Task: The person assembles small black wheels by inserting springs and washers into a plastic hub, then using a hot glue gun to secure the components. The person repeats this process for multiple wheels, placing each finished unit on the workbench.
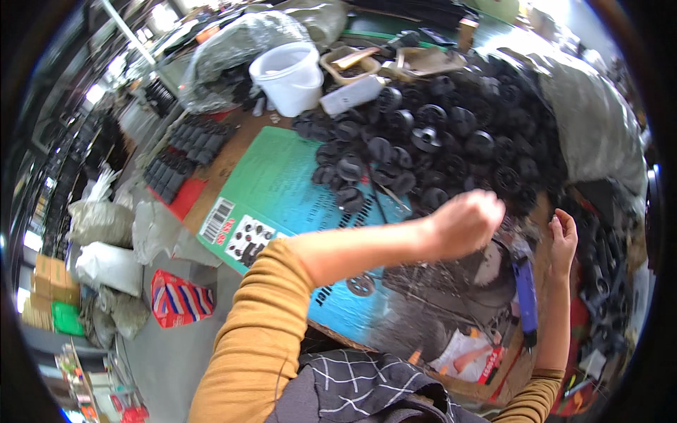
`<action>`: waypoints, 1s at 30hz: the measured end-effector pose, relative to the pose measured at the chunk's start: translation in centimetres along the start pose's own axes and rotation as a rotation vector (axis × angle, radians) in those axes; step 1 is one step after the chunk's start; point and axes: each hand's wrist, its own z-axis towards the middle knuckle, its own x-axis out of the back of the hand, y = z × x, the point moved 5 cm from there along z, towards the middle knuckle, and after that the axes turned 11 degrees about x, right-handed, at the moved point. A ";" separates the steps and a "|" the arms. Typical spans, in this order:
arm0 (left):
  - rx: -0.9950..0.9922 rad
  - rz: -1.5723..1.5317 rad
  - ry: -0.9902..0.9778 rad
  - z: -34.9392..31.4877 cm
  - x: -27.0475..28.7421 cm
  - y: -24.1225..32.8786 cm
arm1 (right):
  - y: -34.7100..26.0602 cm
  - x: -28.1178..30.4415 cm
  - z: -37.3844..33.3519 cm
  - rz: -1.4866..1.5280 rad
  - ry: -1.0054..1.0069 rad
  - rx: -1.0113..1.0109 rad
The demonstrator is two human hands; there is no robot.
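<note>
- Head view showed a workbench (pixel 233 158) covered by a teal printed cardboard sheet (pixel 282 187) at its near left part.
- Left hand (pixel 467 222) was curled into a closed fist at the near edge of a large heap of black round plastic wheel-like parts (pixel 437 134); what it gripped, if anything, could not be told.
- Right hand (pixel 563 240) was raised at the right edge of the bench with fingers bent; whether it held anything could not be told.
- A blue-handled tool (pixel 525 292) lay just beside the right forearm, near the bench's near right corner.
- One loose black wheel part (pixel 361 284) lay on the teal sheet below the left forearm.
- A white plastic bucket (pixel 289 76) stood at the far edge of the bench, with a white cylindrical bottle (pixel 350 95) lying just to its right, touching the heap.
- Rows of black ribbed blocks (pixel 185 151) sat at the left edge of the bench.
- Filled grey and white sacks (pixel 106 233) and a red-blue striped bag (pixel 180 299) lay on the floor to the left.
</note>
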 end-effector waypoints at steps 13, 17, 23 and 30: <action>0.416 0.616 0.021 -21.7 23.9 -28.6 | -2.6 -20.8 5.3 -0.934 -0.510 0.413; 1.201 0.883 -0.139 -33.7 34.2 -39.6 | -1.6 -21.2 5.5 -0.837 -0.427 0.510; 1.713 0.592 -0.353 -39.4 36.4 -48.3 | -1.4 -20.7 5.3 -0.915 -0.492 0.440; 1.664 0.640 -0.139 -36.2 34.5 -42.6 | -2.2 -21.7 5.6 -0.887 -0.451 0.507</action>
